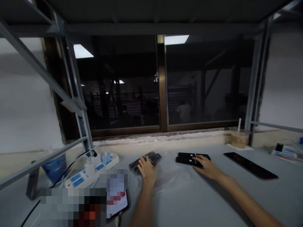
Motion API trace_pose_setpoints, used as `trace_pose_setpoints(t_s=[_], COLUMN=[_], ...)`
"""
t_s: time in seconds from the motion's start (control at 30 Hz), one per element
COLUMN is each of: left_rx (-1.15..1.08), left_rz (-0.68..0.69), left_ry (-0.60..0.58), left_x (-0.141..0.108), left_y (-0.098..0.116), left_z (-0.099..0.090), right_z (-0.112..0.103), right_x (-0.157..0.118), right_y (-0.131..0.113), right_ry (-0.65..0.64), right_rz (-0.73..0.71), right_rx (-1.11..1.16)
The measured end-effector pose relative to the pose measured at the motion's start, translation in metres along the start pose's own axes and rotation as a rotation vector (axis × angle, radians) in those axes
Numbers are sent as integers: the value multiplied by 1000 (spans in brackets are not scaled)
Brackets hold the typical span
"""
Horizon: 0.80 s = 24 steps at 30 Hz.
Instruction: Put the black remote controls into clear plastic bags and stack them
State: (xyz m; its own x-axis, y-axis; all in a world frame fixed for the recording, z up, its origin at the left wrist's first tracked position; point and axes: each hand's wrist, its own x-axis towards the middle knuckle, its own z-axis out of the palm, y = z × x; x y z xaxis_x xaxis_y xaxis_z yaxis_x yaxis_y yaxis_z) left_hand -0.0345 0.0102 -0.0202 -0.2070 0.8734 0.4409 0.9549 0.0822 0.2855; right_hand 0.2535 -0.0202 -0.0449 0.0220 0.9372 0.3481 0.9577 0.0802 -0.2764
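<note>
My left hand lies over dark flat pieces in clear plastic wrap, its fingers apart on their top. To the right, the outstretched fingers of my right hand touch black slabs with small white marks, lying side by side on the grey desk. What exactly these dark pieces are I cannot make out. Crumpled clear plastic spreads between my forearms. A long black glossy slab, perhaps a phone or tablet, lies right of my right hand.
On the left are a white power strip with plugs and cables, a lit phone and a blue bag. A cup with a straw stands at the back right. Metal bed-frame posts and a dark window border the desk.
</note>
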Motion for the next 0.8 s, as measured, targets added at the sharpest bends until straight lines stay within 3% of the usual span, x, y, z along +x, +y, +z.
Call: trace_pose_setpoints(t_s=[0.37,0.8], left_rx=[208,125], left_rz=[117,74], left_ry=[-43,-63], left_x=[-2,-7], left_y=[6,13], left_z=[4,3], right_z=[-8,-12], right_x=[-3,-5], right_y=[-9,-17], right_ry=[-83,-191], right_rz=[9,62], right_rx=[-56,-142])
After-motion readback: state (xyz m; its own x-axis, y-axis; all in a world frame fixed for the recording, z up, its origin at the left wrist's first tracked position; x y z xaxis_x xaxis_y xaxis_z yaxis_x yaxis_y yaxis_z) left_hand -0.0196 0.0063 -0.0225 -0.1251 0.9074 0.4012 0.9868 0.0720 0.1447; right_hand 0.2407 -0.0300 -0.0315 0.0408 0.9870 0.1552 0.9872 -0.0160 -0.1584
